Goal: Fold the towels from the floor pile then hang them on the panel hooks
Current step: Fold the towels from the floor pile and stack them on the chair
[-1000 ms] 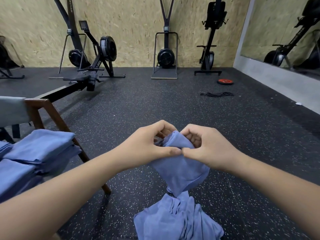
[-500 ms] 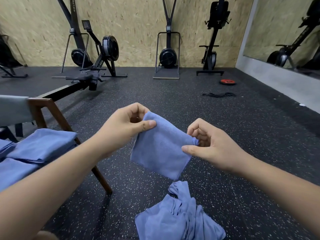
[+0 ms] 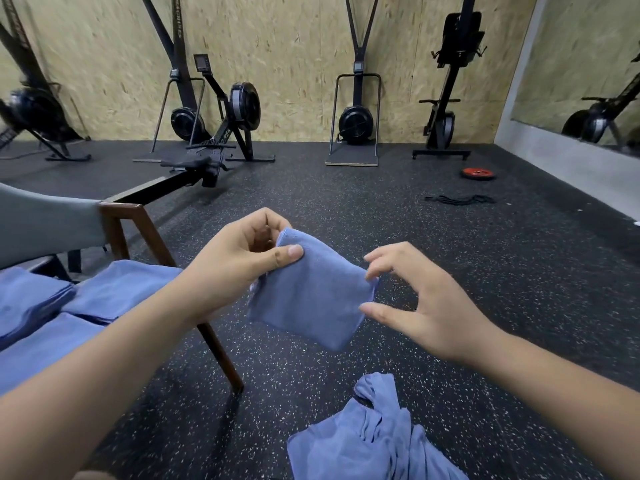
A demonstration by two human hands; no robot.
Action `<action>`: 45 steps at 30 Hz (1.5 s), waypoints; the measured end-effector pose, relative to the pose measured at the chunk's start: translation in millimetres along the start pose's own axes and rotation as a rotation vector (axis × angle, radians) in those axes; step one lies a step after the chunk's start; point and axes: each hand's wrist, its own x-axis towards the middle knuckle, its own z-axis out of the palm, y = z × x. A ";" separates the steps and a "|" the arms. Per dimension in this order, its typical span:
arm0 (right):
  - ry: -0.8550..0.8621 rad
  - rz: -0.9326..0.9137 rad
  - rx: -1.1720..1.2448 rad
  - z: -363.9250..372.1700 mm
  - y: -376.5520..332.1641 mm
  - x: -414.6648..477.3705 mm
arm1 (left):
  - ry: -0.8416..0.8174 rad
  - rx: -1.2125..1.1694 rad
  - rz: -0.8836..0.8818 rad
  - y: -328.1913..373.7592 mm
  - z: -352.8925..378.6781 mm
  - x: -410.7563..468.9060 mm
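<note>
speckled gym floor [image 3: 346, 209] lies below. left hand [image 3: 239, 261] pinches the folded towel [image 3: 311, 299] by its top corner; it hangs rightward toward the right hand [image 3: 426, 306], whose fingers spread loosely at its far edge, gripping nothing. stack [image 3: 114, 289] sits left of the left hand, likely the next stop.

There are two bare hands: left hand [image 3: 239, 258], right hand [image 3: 433, 306]. One small folded blue towel [image 3: 311, 296]. One crumpled heap of blue towels [image 3: 374, 441], its number unclear. Three stacks of folded blue towels [image 3: 117, 292] sit on one brown wooden chair [image 3: 121, 207]. Five black exercise machines [image 3: 356, 119] stand along the wall. One red weight plate [image 3: 478, 173]. One black cord [image 3: 460, 199].
</note>
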 end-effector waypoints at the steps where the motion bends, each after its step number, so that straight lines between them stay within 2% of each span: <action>1: -0.012 -0.020 -0.017 2.7 0.3 1.6 | 0.006 -0.009 -0.001 1.3 -2.5 -2.1; 4: -0.008 -0.013 -0.109 6.9 3.8 4.1 | 0.053 -0.036 0.000 7.4 -13.8 -9.1; 6: 0.018 0.008 -0.080 7.2 0.3 7.0 | 0.097 -0.055 0.019 12.8 -24.6 -14.1; 11: 0.130 0.178 0.194 9.8 -37.3 29.0 | 0.103 -0.054 0.012 26.3 -50.7 -30.6; 13: -0.002 0.180 0.244 14.4 -56.2 47.3 | 0.086 -0.045 -0.011 30.2 -55.9 -39.7; 17: -0.419 0.207 0.220 39.5 -87.2 87.8 | 0.063 0.029 -0.043 32.5 -67.7 -62.4; 19: -0.525 0.156 0.195 58.3 -94.6 104.8 | 0.088 0.078 -0.066 32.4 -78.8 -77.8; 22: -0.574 0.131 0.308 82.7 -101.7 125.0 | 0.108 0.179 -0.135 28.2 -107.9 -104.7; 26: -0.531 0.128 0.433 105.2 -116.7 153.5 | 0.086 0.401 -0.224 22.3 -148.9 -133.8; 30: -0.598 0.019 0.380 140.8 -143.0 181.3 | -0.004 0.743 -0.248 23.7 -160.4 -143.0; 33: -0.597 -0.024 0.373 167.2 -158.2 199.4 | 0.039 0.902 -0.205 18.8 -171.6 -143.2; 36: -0.542 0.092 0.519 191.5 -153.9 213.1 | 0.154 0.805 -0.300 8.3 -193.6 -139.5; 39: -0.616 0.293 0.668 219.2 -130.5 216.7 | 0.280 0.472 -0.422 -3.6 -215.8 -131.9; 41: -0.664 0.375 0.761 240.3 -115.8 216.9 | 0.347 0.344 -0.502 -15.9 -233.3 -124.2; 45: -0.444 0.574 0.942 276.1 -103.0 238.2 | 0.426 0.426 -0.617 -51.2 -275.6 -105.6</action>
